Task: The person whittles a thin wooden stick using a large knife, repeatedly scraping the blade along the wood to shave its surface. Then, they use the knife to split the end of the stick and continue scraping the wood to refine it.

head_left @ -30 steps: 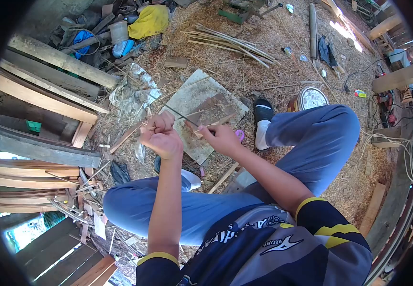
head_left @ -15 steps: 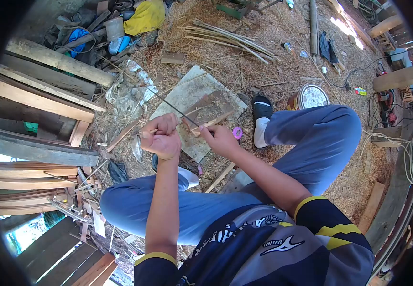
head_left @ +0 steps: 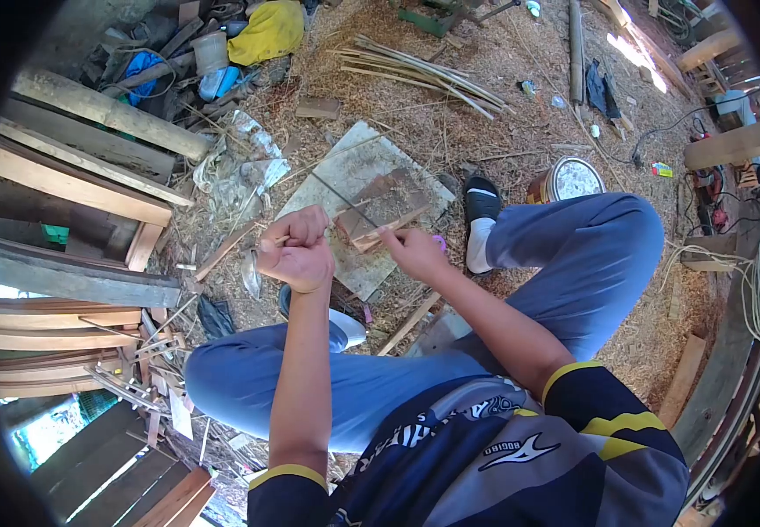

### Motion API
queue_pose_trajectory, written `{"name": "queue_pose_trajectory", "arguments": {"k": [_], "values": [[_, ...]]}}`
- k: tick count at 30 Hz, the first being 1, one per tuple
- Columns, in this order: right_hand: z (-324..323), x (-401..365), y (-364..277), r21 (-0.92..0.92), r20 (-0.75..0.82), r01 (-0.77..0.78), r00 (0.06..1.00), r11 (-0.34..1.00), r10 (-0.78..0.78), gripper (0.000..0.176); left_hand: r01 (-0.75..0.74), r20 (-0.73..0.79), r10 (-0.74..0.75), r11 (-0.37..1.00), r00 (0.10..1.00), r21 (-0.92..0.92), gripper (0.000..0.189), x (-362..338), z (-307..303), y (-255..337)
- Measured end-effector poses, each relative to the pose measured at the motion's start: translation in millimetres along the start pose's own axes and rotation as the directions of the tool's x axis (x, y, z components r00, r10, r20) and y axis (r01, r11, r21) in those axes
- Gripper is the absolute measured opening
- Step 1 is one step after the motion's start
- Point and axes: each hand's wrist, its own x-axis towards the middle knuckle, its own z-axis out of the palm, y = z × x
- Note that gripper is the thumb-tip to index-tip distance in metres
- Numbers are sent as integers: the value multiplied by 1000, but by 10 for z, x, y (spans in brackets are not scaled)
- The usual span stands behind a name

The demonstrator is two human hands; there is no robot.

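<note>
My left hand (head_left: 299, 252) is closed in a fist, with the end of a thin wooden stick (head_left: 281, 240) showing between thumb and fingers. My right hand (head_left: 417, 255) grips one end of a long, thin dark rod (head_left: 342, 199); the fingers hide its handle end, and I cannot make out its exact kind. The rod slants up and left, beyond the left hand. Below both hands, a wooden block (head_left: 389, 218) lies on a pale, dusty board (head_left: 353, 149) on the ground. Part of a pink ring (head_left: 439, 244) shows behind my right hand.
Shavings cover the ground. Long thin strips (head_left: 424, 75) lie in a pile ahead. A lidded can (head_left: 576, 179) stands beside my right knee. Timber frames (head_left: 81, 189) line the left side. A yellow cloth (head_left: 267, 33) lies at the back left, and coiled cable (head_left: 757, 285) hangs at right.
The rod's far tip has shifted right and slightly down, and my right hand has moved slightly right. My left hand stays nearly in place, still closed.
</note>
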Motion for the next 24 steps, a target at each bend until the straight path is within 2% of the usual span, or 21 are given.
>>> {"name": "queue_pose_trajectory", "arguments": {"k": [3, 6, 10, 13, 16, 17, 19, 20, 22, 24], "values": [[70, -29, -39, 4, 7, 60, 998, 998, -60, 67, 9, 8, -9, 1000, 1000, 18, 69, -59, -58, -13], [0, 75, 145, -12, -26, -70, 997, 997, 70, 66, 8, 3, -8, 1000, 1000, -3, 71, -50, -89, 15], [-12, -81, -98, -18, -54, 89, 995, 996, -89, 70, 4, 29, -4, 1000, 1000, -9, 71, -26, -64, -10], [108, 101, 180, -83, -31, 80, 996, 993, -83, 75, 23, 86, -24, 1000, 996, 17, 70, -53, -178, 16], [66, 320, 594, -91, -76, -216, 975, 972, 209, 74, 36, 75, -36, 999, 996, 2, 71, -23, -213, 55], [83, 379, 708, -143, -137, -245, 964, 959, 227, 74, 36, 57, -36, 999, 998, 5, 69, 0, -216, 45], [15, 306, 479, -30, -137, -190, 973, 981, 184, 74, 34, 8, -34, 999, 999, 8, 65, 40, -163, 50], [-24, 249, 316, 22, -134, -158, 978, 987, 160, 74, 11, -152, -6, 1000, 988, 28, 62, 41, -72, 19], [-75, 172, 83, 19, -118, -74, 990, 997, 76, 72, -22, -452, 57, 996, 890, 83, 56, 117, 329, 92], [-136, 65, -156, 25, -82, -17, 996, 1000, 19, 70, -24, -504, 18, 1000, 863, -6, 51, 157, 373, 189]]}}
